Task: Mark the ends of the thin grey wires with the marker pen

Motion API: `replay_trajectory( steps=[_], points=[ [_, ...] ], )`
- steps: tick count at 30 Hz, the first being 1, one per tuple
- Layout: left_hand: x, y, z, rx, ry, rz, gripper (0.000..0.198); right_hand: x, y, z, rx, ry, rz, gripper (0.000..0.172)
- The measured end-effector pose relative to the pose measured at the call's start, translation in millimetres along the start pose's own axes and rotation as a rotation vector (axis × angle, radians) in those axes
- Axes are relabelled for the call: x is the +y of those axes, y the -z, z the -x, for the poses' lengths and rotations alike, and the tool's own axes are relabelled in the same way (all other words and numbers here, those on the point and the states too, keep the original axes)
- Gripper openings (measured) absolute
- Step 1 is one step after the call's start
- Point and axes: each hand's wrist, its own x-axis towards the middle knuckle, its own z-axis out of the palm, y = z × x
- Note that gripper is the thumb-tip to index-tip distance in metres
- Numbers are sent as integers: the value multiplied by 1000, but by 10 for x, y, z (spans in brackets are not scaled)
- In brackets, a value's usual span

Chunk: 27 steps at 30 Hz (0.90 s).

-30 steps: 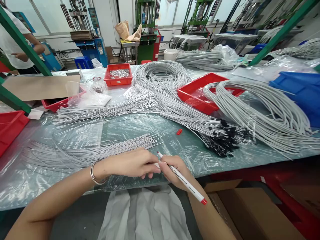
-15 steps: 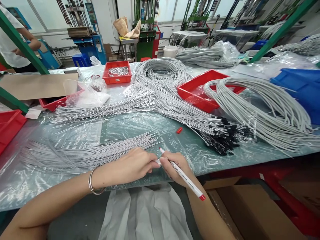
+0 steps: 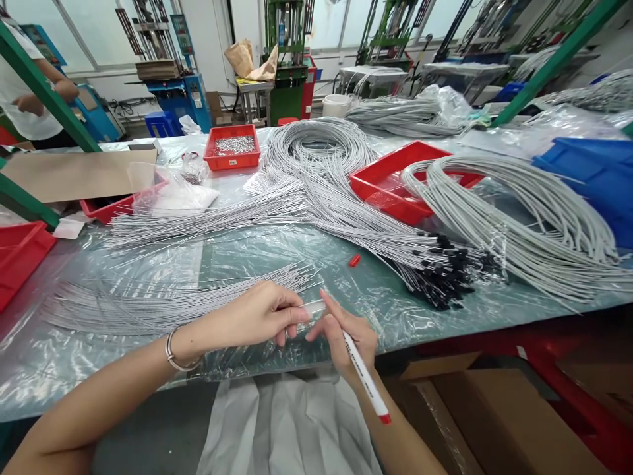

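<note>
My left hand (image 3: pixel 270 313) pinches a small translucent strip (image 3: pixel 314 307) between thumb and fingers near the table's front edge. Its far end meets the outstretched forefinger of my right hand (image 3: pixel 349 333). That hand grips a white marker pen (image 3: pixel 363 376) with a red end cap; the pen slants back over the wrist, its tip hidden by the fingers. A red pen cap (image 3: pixel 355 260) lies on the table beyond my hands. Just past my left forearm, a flat bundle of thin grey cables (image 3: pixel 163 307) spreads over the plastic sheet.
More thin cables with black ends (image 3: pixel 445 270) lie to the right, beside a thicker grey coil (image 3: pixel 534 218). Behind stand a red tray of small metal parts (image 3: pixel 231 161) and another red tray (image 3: pixel 395 175). A cardboard box (image 3: pixel 509 415) is below right. Another person (image 3: pixel 34 92) stands far left.
My right hand has turned and its forefinger has stretched out to the strip; the pen has swung back, tip away from the strip. My left hand has shifted slightly left and up.
</note>
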Motion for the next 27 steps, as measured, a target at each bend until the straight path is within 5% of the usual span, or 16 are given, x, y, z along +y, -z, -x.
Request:
replay_trajectory(
  steps=[9,12,15,21,27],
  points=[
    [-25,-92,-67,35,-76,-21,33,-59,-82,28,158,69,114,52],
    [-22,-106,-73,38,-87,-81,34,-79,26,23,72,-44,84,44],
    [-32,-124,-74,22,-122,-134,34,-95,127,-12,-37,-239,-1,13],
    [-86,-142,-91,-73,-109,-123,31,-82,175,-86,-293,-281,-12,34],
    [-162,-138,-159,-139,-27,0,31,10,148,-62,-311,-304,-72,34]
  ],
)
